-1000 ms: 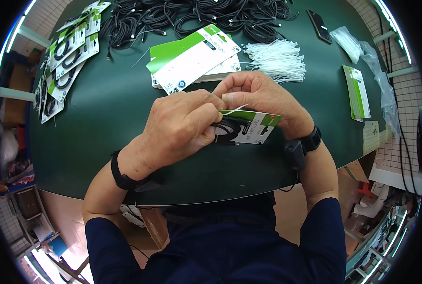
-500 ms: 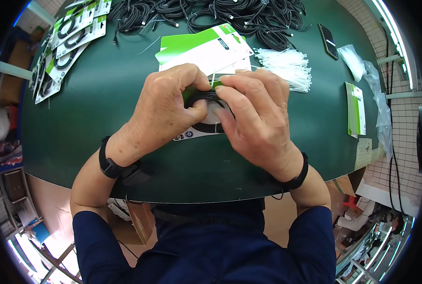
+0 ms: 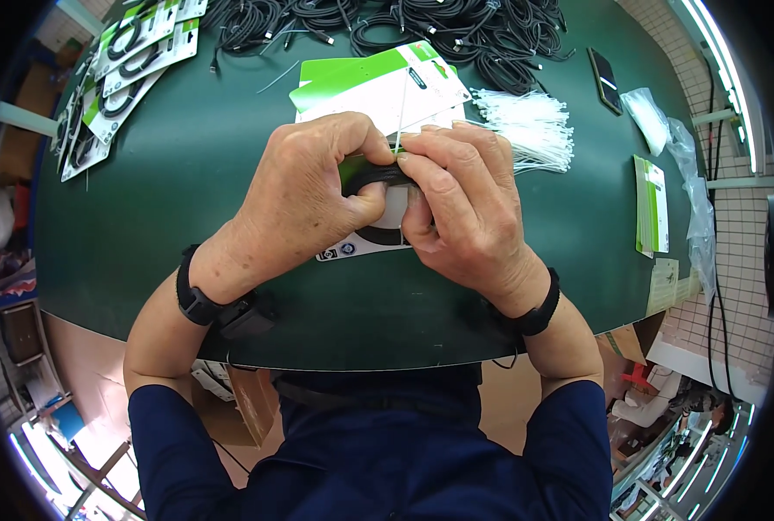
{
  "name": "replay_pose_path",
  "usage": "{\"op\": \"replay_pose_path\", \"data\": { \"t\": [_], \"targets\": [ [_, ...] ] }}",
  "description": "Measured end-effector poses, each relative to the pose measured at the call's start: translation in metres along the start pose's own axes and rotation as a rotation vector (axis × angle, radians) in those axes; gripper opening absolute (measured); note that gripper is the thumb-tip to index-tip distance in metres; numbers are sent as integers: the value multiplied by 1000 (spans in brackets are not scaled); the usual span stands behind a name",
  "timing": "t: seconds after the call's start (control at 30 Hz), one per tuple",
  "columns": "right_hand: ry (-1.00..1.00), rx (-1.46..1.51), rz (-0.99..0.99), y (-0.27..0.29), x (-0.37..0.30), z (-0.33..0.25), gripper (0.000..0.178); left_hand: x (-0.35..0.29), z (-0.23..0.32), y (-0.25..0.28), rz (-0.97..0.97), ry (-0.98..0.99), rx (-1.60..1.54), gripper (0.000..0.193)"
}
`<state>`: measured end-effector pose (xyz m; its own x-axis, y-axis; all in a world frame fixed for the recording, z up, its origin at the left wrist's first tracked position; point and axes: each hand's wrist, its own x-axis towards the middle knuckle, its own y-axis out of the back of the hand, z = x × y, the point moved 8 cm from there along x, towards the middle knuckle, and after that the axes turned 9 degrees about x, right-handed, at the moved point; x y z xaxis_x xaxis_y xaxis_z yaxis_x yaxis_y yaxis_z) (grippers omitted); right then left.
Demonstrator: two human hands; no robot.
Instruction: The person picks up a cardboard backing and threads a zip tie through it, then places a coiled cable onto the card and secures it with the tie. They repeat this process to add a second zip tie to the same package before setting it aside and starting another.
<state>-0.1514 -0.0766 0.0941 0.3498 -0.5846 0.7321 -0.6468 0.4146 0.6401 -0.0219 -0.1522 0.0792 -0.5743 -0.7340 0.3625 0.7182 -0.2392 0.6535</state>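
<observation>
A coil of black cable lies against a white and green backing card in front of me. My left hand is closed on the upper left of the coil, with index finger and thumb pinching it. My right hand is closed at the coil's upper right, fingertips close to the left ones. Between both sets of fingertips a thin white cable tie sticks up, its lower end hidden by fingers. Just beyond lies a stack of green and white cards.
A heap of white cable ties lies right of the cards. Many black cables are piled along the far side. Carded cables lie at left. A phone, clear plastic bags and another card stack are at right.
My right thumb has come in against the coil, and the right fingers have closed up beside the left ones. More of the white tie now shows, standing upright above my fingertips.
</observation>
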Motion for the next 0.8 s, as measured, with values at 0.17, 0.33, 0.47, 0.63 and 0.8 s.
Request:
{"op": "replay_pose_path", "data": {
  "t": [0.17,0.33,0.47,0.63,0.8],
  "targets": [
    [20,0,14,1,2,-1,42,1,3,0,22,-18,-14,22],
    [2,29,18,2,2,0,45,-1,3,1,20,25,-18,20],
    [-202,223,-137,1,8,8,45,-8,-6,-10,-79,109,-45,18],
    [-538,517,-40,-1,-2,31,43,-11,-6,-20,-220,209,-87,18],
    [-572,511,-103,-1,-2,39,31,-11,-8,-26,-239,208,-120,19]
  ]
}}
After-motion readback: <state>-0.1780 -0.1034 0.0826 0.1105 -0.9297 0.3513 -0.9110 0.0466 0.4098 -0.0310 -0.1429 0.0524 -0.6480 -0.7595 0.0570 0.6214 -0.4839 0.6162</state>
